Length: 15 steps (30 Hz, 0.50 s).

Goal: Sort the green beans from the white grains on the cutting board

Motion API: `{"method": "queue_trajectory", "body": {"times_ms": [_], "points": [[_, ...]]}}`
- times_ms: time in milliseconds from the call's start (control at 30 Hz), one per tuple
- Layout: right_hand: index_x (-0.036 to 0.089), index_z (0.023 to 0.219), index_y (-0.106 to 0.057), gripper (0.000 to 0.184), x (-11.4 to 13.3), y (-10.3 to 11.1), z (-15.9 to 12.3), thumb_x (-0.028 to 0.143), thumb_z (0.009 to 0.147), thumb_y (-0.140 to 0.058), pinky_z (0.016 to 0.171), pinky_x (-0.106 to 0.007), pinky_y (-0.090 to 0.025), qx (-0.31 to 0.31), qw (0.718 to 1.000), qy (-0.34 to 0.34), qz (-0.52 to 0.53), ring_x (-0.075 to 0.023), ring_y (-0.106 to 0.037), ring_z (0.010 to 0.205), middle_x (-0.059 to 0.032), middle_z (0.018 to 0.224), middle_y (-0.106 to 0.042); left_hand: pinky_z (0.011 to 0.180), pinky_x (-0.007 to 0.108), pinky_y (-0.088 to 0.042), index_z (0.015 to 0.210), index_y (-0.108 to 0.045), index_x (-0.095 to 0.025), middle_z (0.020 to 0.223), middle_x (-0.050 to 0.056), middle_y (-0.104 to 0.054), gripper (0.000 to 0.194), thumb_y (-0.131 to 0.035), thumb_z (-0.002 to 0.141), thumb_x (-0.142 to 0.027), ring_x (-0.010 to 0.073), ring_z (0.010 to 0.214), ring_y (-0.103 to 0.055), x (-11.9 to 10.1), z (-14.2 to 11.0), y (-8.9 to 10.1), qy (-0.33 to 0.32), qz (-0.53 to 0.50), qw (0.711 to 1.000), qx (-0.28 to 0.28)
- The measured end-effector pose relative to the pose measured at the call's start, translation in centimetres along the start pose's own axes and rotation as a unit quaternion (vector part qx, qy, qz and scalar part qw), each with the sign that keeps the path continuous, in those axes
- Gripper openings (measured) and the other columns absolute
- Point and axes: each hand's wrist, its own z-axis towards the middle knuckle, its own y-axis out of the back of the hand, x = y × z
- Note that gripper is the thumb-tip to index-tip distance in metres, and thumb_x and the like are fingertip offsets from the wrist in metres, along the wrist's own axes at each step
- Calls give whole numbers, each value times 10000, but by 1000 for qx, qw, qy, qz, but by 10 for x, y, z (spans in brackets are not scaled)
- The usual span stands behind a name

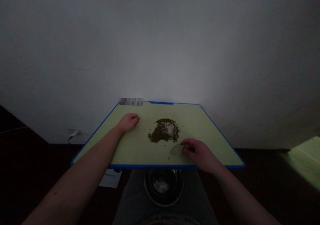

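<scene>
A pile of small green-brown grains or beans [160,131] is spread on the pale yellow tabletop [140,151], with a pale pinkish patch [170,129] in it. To the left of the pile, my left hand [129,121] rests on the surface with its fingers curled in and nothing visible in them. At the pile's near right side, my right hand [196,151] is closed on a clear curved piece [177,147], whose rounded edge points left. Its exact kind is hard to make out. A few stray grains lie near it.
A blue rim [160,166] edges the tabletop. Below its near edge, a shiny metal bowl [163,188] sits on my lap. A plain wall [160,52] stands behind the table. At the lower left are a plug in a socket [73,132] and a pale sheet [110,178].
</scene>
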Motion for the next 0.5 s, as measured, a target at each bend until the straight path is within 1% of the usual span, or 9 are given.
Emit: {"method": "queue_trajectory", "body": {"times_ms": [67,167,300,433,500], "points": [[171,972,-602,248,-3,-1,5,221,753,-498,582,-249,-412,-2,1000,3,-5,-147,-576,662,-29,753,-646,495,236,-279,530,-453,-176,462,-34,-401,275,-390,725,-358,120,527,-395,1,0,0,0,4,1000,5],[180,982,-600,254,-2,-5,8,215,753,-497,571,-245,-404,18,1000,14,-2,-141,-577,650,-22,745,-650,501,240,-279,533,-459,-177,471,-31,-409,268,-385,722,-351,124,533,-398,0,0,0,-3,11,1000,5],[184,965,-602,239,5,-9,5,209,750,-500,603,-250,-419,48,998,32,20,-145,-592,684,-23,770,-660,508,243,-280,515,-445,-179,469,-30,-406,281,-389,726,-356,126,537,-402,-2,1,0,-7,16,1000,1],[185,963,-600,241,7,-10,0,200,740,-509,647,-254,-436,63,997,28,46,-150,-603,730,-29,820,-666,502,240,-276,514,-444,-178,456,-33,-400,290,-385,735,-356,122,524,-395,-2,2,0,-7,10,1000,0],[187,964,-600,243,7,-10,-2,199,739,-509,645,-254,-438,67,996,28,50,-151,-604,734,-29,820,-666,498,240,-274,513,-448,-177,456,-33,-402,289,-388,733,-353,119,518,-393,-2,2,0,-8,9,1000,0]]}}
